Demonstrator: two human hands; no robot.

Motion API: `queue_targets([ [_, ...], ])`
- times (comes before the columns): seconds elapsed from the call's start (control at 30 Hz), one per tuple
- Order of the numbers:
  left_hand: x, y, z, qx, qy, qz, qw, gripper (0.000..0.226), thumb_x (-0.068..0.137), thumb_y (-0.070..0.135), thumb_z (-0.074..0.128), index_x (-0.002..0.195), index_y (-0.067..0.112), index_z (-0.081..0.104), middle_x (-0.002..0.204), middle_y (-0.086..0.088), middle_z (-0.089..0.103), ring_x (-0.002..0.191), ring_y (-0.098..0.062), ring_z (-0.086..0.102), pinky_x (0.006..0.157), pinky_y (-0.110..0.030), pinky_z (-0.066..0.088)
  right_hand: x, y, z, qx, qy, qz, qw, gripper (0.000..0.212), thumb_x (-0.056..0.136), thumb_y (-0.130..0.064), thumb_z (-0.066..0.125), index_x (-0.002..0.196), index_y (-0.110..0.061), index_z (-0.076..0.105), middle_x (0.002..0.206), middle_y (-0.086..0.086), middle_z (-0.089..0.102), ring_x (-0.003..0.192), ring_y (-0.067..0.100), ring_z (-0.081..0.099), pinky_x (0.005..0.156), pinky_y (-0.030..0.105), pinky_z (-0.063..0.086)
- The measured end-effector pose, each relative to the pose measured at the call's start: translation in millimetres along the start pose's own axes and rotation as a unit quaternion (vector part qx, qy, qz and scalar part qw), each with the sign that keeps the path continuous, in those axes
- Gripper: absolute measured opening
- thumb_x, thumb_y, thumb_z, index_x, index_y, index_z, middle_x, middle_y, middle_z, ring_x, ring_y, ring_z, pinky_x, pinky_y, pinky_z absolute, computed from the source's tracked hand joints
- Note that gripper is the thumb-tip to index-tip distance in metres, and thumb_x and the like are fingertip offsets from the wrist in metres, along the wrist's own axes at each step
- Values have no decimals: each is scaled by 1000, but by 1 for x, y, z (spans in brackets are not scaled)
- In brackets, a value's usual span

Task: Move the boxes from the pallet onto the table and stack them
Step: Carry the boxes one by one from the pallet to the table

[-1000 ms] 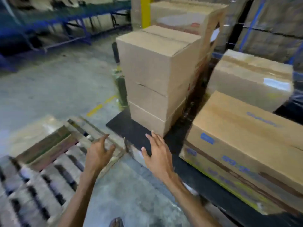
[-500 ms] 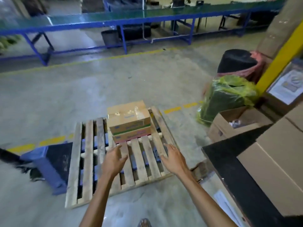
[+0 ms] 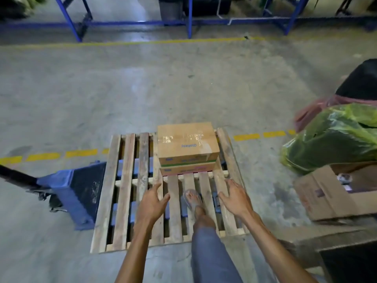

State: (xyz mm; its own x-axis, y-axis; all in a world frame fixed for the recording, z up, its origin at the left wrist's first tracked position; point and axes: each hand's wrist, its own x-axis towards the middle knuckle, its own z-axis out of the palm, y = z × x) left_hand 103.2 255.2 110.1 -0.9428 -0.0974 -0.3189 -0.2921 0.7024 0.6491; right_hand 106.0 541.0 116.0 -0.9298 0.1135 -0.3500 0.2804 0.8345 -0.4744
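A wooden pallet [image 3: 126, 193] lies on the concrete floor in front of me. At its far right stand two stacked cardboard boxes: a taped top box [image 3: 186, 142] with blue print on a lower box [image 3: 188, 170] with a pink stripe. My left hand [image 3: 152, 203] and my right hand [image 3: 236, 198] reach out over the near slats, both open and empty, a little short of the boxes. My sandalled foot [image 3: 192, 199] is on the pallet between them.
A blue pallet jack [image 3: 75, 190] sits under the pallet's left side. At right are a green plastic-wrapped bundle [image 3: 334, 139], an open carton [image 3: 334, 193] and a black table corner [image 3: 348, 262]. A blue-framed conveyor [image 3: 189, 21] runs along the far side.
My view has swung from the stacked boxes on the table to the pallet. I have come closer and put a foot on the slats, both hands still empty and spread.
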Motion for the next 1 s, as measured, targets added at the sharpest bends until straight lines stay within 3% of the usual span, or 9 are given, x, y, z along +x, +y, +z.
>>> queue_targets([
  [0.1,80,-1,7,-5,-20,-46,999,63,94,40,67,149,19,47,149,-9,56,134,-26,54,108,-47,47,83,-4,0,-8,-12,18,1000,61,96,-30,64,149,-6,45,149,15,52,137,31,48,107,32,39],
  [0.27,234,2,18,-51,-50,-133,989,63,96,33,66,152,14,45,151,-11,53,138,-29,50,108,-37,41,250,2,11,7,-37,46,998,63,95,-26,66,150,-5,43,151,18,49,140,35,43,113,41,38],
  [0.43,366,-14,44,-92,-51,-251,962,68,97,34,66,156,15,38,157,-11,45,143,-29,44,113,-38,36,395,13,37,36,-50,127,990,64,95,-29,67,149,-6,42,142,19,56,130,38,53,107,44,45],
  [0.5,422,-33,68,-101,-53,-286,951,71,96,36,67,157,15,36,160,-10,41,146,-28,40,117,-40,34,459,30,61,52,-56,161,984,70,94,-35,67,152,-9,38,145,16,54,133,37,51,108,42,44],
  [0.67,530,-93,131,-124,-57,-319,938,78,94,47,67,158,20,32,156,1,42,142,-18,42,115,-37,35,585,80,126,79,-36,211,974,100,82,-70,65,158,-20,25,158,11,41,144,34,39,118,44,35],
  [0.73,564,-115,153,-148,-58,-325,932,82,90,56,68,157,25,32,152,3,47,137,-16,46,113,-36,37,623,99,148,100,-25,239,966,107,77,-75,67,159,-20,25,160,7,38,146,29,38,118,37,32],
  [0.87,608,-155,188,-178,-44,-353,917,104,66,83,70,151,31,42,143,3,59,125,-18,60,109,-42,46,676,127,176,167,-4,285,944,103,66,-84,70,147,-25,49,143,-1,60,126,16,57,109,25,41],
  [1.0,619,-156,203,-201,-33,-377,903,92,73,79,67,146,24,50,128,3,63,115,-19,60,104,-40,44,681,136,181,241,-20,296,924,81,63,-81,73,117,-21,73,113,-8,74,104,9,69,99,29,53],
])
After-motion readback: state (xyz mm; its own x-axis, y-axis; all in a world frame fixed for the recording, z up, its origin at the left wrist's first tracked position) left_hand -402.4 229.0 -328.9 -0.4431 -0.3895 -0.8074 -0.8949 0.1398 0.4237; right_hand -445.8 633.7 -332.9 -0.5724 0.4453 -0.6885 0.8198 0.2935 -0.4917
